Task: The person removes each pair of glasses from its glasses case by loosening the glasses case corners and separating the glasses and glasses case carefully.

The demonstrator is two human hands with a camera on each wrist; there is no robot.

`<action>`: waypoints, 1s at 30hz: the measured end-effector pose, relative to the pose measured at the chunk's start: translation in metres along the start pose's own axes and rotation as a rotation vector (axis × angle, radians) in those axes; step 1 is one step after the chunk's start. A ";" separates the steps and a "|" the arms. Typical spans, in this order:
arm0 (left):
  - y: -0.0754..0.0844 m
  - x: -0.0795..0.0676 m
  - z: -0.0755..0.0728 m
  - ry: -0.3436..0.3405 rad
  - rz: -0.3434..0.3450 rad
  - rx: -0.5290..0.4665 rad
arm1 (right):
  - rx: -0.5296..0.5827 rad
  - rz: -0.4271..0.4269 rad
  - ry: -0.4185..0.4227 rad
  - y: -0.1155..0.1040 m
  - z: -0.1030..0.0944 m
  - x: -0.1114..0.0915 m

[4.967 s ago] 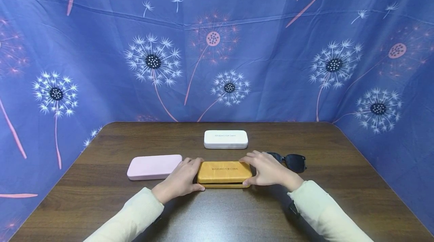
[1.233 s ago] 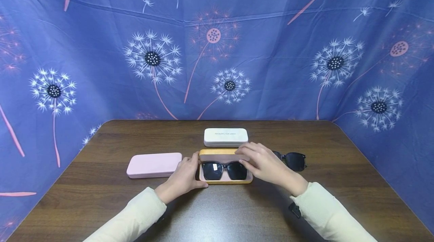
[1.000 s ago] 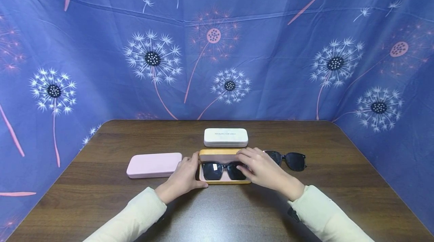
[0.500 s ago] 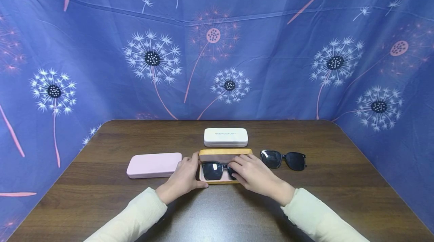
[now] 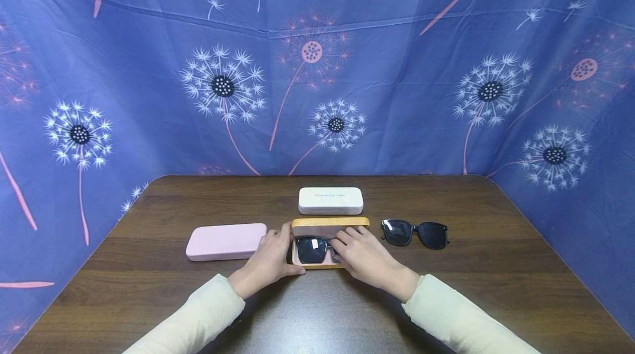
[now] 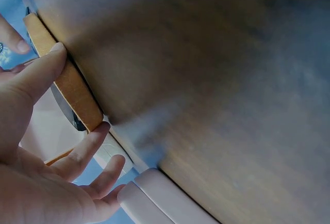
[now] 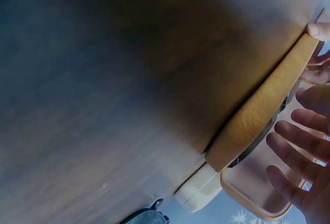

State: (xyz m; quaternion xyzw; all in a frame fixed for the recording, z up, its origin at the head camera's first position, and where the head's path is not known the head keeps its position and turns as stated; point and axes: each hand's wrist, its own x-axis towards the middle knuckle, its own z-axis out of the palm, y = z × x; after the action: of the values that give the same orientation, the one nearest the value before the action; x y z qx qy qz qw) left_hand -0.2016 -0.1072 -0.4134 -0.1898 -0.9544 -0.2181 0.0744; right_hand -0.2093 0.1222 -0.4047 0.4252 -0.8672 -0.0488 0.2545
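Observation:
A yellow glasses case (image 5: 329,222) lies with its lid raised at the middle of the table, its lining pale pink. Inside sit dark sunglasses (image 5: 311,250), their left lens in sight and the right one mostly covered. My left hand (image 5: 268,255) holds the case's left end, thumb (image 6: 58,48) on the front wall and a finger at the corner. Over the case's right half is my right hand (image 5: 364,257), fingers loosely bent near the middle of the sunglasses. In the right wrist view those fingers (image 7: 286,131) look spread, and no grip on the sunglasses shows.
A pink glasses case (image 5: 225,241) lies closed beside my left hand. Behind the yellow case is a closed white case (image 5: 331,200). A second pair of sunglasses (image 5: 431,235) rests on the wooden table (image 5: 496,288) at right. Blue dandelion-print cloth (image 5: 397,67) hangs behind.
The yellow case went from nearly closed to lid raised, uncovering the sunglasses. My right hand then moved left and down from the lid over the sunglasses. My left hand stayed on the case.

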 end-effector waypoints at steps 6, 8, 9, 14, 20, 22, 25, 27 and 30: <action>0.001 0.000 0.000 -0.001 0.004 -0.002 | -0.027 0.018 -0.019 -0.002 0.002 0.002; 0.000 0.000 0.000 -0.001 0.005 -0.004 | -0.040 0.023 -0.031 -0.003 0.002 0.003; 0.000 0.000 0.000 -0.001 0.006 -0.003 | -0.048 0.025 -0.037 -0.003 0.001 0.004; 0.000 0.000 0.000 0.004 0.009 0.006 | -0.097 0.019 -0.066 -0.006 0.002 0.006; 0.000 -0.001 0.000 0.010 0.012 0.005 | -0.139 0.023 -0.069 -0.009 0.007 0.008; 0.000 -0.001 0.000 0.010 0.015 0.004 | -0.150 0.028 -0.065 -0.010 0.008 0.009; 0.000 -0.001 0.001 0.012 0.019 0.007 | -0.162 0.035 -0.065 -0.011 0.009 0.010; 0.000 -0.001 0.001 0.015 0.020 0.011 | -0.163 0.042 -0.078 -0.012 0.008 0.011; 0.000 -0.001 0.001 0.017 0.021 0.015 | -0.163 0.046 -0.102 -0.013 0.008 0.012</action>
State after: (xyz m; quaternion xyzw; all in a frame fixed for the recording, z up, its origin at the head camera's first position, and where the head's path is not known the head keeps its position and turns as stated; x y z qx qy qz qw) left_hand -0.2007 -0.1071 -0.4144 -0.1975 -0.9533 -0.2117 0.0862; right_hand -0.2100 0.1040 -0.4111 0.3800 -0.8818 -0.1350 0.2446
